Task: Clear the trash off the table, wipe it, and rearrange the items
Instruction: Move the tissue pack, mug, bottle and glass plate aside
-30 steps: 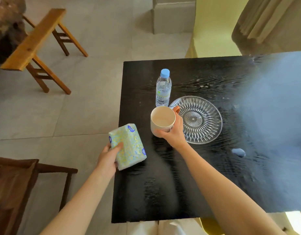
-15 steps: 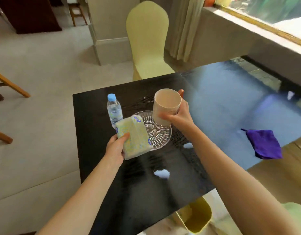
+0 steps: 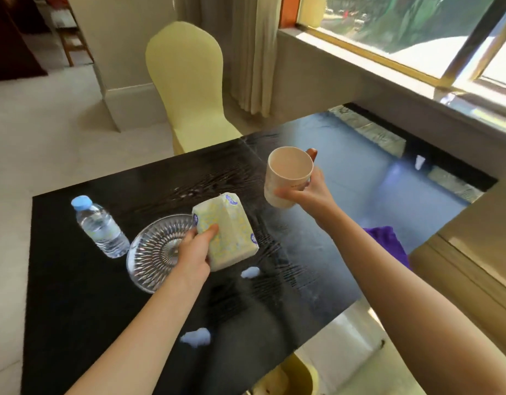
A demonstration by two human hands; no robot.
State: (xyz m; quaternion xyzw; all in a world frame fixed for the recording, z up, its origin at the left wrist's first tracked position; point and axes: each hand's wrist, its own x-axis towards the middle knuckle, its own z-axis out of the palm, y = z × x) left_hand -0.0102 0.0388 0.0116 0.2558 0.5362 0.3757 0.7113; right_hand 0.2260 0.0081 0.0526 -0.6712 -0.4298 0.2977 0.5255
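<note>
Left hand (image 3: 193,253) wraps the yellow-patterned soft tissue pack (image 3: 227,230), lifted just right of the clear ribbed glass plate (image 3: 157,252). Right hand (image 3: 308,192) clasps the beige mug (image 3: 288,176), further right & up — prob. freeing the black surface (image 3: 75,295) for wiping. White paper scraps (image 3: 196,336) lie nearer than the plate.

No words or numbers can be read: the tissue pack (image 3: 227,233) has small purple round marks at its corners, the cup (image 3: 288,178) beside it has faint print low on its side, and the water bottle (image 3: 99,227) has a pale label, all too blurry to read.
</note>
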